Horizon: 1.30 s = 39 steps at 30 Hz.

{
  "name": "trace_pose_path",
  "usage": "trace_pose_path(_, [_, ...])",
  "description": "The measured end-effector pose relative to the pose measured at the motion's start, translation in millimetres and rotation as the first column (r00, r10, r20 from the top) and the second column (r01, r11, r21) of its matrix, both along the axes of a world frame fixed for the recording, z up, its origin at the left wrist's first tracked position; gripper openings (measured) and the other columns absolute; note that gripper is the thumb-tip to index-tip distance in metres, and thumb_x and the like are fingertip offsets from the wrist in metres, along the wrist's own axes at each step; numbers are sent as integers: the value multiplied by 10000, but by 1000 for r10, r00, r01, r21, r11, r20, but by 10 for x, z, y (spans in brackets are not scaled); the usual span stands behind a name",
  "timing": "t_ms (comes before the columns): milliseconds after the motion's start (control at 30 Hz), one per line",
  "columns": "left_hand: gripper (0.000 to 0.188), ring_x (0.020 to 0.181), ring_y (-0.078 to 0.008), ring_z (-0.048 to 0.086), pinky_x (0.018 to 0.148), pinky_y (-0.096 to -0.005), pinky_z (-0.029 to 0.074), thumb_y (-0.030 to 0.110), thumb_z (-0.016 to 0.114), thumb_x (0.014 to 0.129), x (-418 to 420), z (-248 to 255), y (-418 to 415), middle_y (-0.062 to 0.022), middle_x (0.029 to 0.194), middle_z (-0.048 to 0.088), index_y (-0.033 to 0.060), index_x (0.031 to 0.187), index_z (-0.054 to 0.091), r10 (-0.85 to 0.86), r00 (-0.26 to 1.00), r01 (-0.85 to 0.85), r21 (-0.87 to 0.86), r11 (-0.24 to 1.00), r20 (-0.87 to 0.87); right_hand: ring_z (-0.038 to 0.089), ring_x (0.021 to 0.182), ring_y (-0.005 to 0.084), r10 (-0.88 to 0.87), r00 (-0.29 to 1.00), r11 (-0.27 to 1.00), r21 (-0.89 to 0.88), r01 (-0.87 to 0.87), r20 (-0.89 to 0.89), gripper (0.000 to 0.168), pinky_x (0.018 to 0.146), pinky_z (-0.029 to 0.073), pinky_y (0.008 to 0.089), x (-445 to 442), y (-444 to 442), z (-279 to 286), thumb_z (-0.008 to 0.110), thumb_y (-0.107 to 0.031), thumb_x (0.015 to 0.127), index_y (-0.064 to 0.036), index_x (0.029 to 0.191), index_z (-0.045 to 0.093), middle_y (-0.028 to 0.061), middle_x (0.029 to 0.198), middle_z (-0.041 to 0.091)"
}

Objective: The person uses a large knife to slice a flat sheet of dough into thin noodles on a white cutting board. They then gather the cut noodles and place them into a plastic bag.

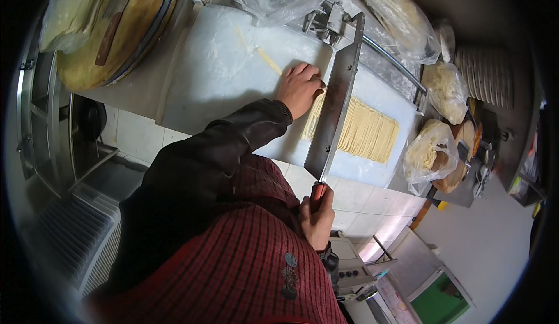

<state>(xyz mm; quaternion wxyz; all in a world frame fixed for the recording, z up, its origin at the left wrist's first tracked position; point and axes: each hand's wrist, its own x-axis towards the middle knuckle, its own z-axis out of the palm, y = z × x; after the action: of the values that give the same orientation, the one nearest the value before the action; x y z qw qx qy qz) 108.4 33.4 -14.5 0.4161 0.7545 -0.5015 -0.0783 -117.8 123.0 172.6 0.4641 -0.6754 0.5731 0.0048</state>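
Observation:
My right hand [318,219] is wrapped around the red handle [318,196] of a long hinged cutting blade [335,101], which lies across a white cutting board [209,66]. On the left side of the blade, my left hand [301,86] holds down a pale yellow dough sheet [312,116] with bent fingers close to the metal. The hand and the blade hide part of this dough. Thin cut noodles [369,129] lie in a neat row to the right of the blade. A narrow dough strip [269,61] rests beyond my left hand.
A metal rail [393,61] runs along the board's far side, near the blade's pivot bracket [334,22]. Clear plastic bags [430,153] of noodles stand at the right. On the left, a cleaver [115,22] lies on a round wooden chopping block [142,27].

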Motion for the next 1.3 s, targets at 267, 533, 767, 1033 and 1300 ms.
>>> trace_pose_path(267, [115,1154,-231,511,959,-404,378,223,718,822,-92,42,-85,5,1135,604,112,847,740,102,994,-100,76,992,-25,475,788,165,-19,999,1000,11,18,47,355,732,446,319,-35,11,-34,588,-38,944,16,1277,478,98,846,543])
trace_pose_path(533, [58,1168,-247,497,967,-406,378,172,722,780,-101,-6,-86,-11,1140,595,129,818,727,125,992,-123,63,990,-20,659,731,402,53,998,998,-28,-53,-17,470,680,515,375,-118,4,-141,624,-73,928,-52,1357,433,260,830,612])
trace_pose_path(767, [112,1185,-244,494,970,-425,383,129,713,777,-103,-37,67,-12,1151,589,129,890,705,80,997,-80,-4,997,11,684,746,431,107,994,990,-85,-110,-31,501,655,516,403,-179,66,-396,619,-60,924,-54,1377,406,256,798,622])
trace_pose_path(1033, [102,1223,-253,485,981,-431,372,153,740,782,-41,17,-12,-1,1180,585,158,883,754,85,996,-84,33,996,-19,686,762,426,82,995,994,-70,-85,-52,491,690,528,400,-146,70,-288,613,-53,922,-42,1372,418,255,816,629])
trace_pose_path(1300, [52,1237,-254,476,1010,-422,342,197,755,772,-70,31,-69,-15,1177,586,162,810,762,115,992,-113,48,992,-43,597,710,275,36,999,998,-43,-36,-18,448,708,501,343,-78,23,-88,621,-61,927,-43,1345,459,204,827,597])
